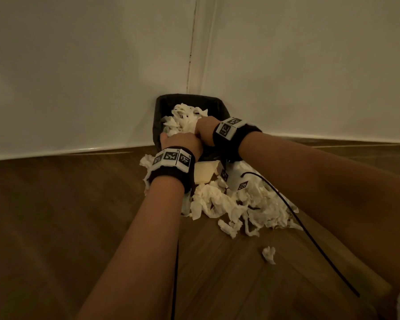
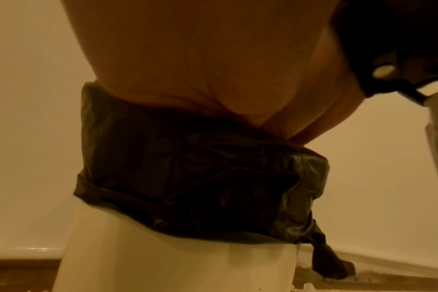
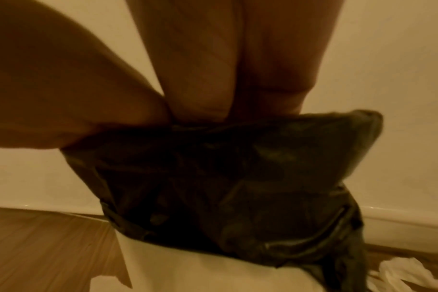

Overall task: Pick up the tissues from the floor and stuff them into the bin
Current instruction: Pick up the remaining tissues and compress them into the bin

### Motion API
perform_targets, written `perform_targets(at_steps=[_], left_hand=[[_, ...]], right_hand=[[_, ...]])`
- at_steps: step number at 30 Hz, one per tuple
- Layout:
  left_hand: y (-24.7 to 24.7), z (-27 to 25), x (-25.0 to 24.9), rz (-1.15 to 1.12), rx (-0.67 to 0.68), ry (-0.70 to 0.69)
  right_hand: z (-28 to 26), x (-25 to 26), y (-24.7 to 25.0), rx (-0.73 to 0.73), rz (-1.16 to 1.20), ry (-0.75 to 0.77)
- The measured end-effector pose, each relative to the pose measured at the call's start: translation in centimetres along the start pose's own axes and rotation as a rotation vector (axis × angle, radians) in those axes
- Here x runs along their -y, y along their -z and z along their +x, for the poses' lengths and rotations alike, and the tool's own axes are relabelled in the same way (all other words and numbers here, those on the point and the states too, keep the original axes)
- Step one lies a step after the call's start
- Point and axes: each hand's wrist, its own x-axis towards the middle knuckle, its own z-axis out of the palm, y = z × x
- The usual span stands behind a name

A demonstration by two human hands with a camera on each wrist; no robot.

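A white bin (image 2: 175, 262) with a black liner (image 1: 162, 105) stands in the corner of the room. Crumpled white tissues (image 1: 185, 118) heap up inside it. Both hands are down on that heap. My left hand (image 1: 180, 140) presses on the near side, its palm (image 2: 213, 69) over the liner rim and its fingers hidden inside the bin. My right hand (image 1: 206, 132) pushes in beside it, and its straight fingers (image 3: 195, 79) reach past the rim (image 3: 225, 177). A large pile of tissues (image 1: 229, 204) lies on the floor below my wrists.
One loose tissue (image 1: 268, 254) lies apart on the wooden floor (image 1: 56, 215), nearer to me. White walls with a skirting board (image 1: 67, 151) close in the bin at the back and on both sides. Black cables (image 1: 310, 239) trail from my wrist bands across the pile.
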Motion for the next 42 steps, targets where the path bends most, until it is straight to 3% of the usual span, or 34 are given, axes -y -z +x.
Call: perform_targets(at_steps=[3, 5, 7, 10, 14, 16, 18, 24, 31, 39, 42], left_hand=[[-0.1, 0.0, 0.1, -0.012, -0.065, 0.028], [-0.4, -0.4, 0.2, -0.173, -0.204, 0.067], [-0.9, -1.3, 0.1, -0.337, -0.375, 0.072], [-1.6, -2.9, -0.8, -0.378, -0.595, 0.023], [-2.0, -5.2, -2.9, -0.576, -0.696, -0.138], [-2.7, -6.3, -4.2, -0.649, -0.646, -0.183], [-4.2, -7.2, -5.6, -0.623, -0.561, -0.192], [-11.1, -9.2, -7.0, -0.508, -0.247, -0.195], [-18.0, -10.0, -6.7, -0.331, 0.072, -0.155], [-21.4, -10.1, -7.1, -0.166, 0.183, -0.133], [-22.5, -10.6, -7.2, -0.109, 0.208, -0.219]], right_hand=[[-0.5, -0.4, -0.2, -0.004, 0.015, 0.007], [-1.4, -0.7, -0.2, -0.049, 0.053, 0.020], [-2.6, -1.3, -0.6, -0.140, 0.147, 0.057], [-4.5, -2.1, -1.5, -0.288, 0.268, 0.066], [-7.0, -2.9, -3.9, -0.602, 0.327, 0.055], [-8.6, -3.3, -5.7, -0.710, 0.397, 0.027], [-9.8, -3.7, -8.0, -0.717, 0.483, -0.034], [-12.9, -5.8, -16.8, -0.560, 0.655, -0.292], [-15.8, -7.0, -24.8, -0.263, 0.711, -0.453], [-17.5, -7.1, -29.3, 0.136, 0.600, -0.543], [-17.7, -6.7, -30.8, 0.153, 0.629, -0.538]])
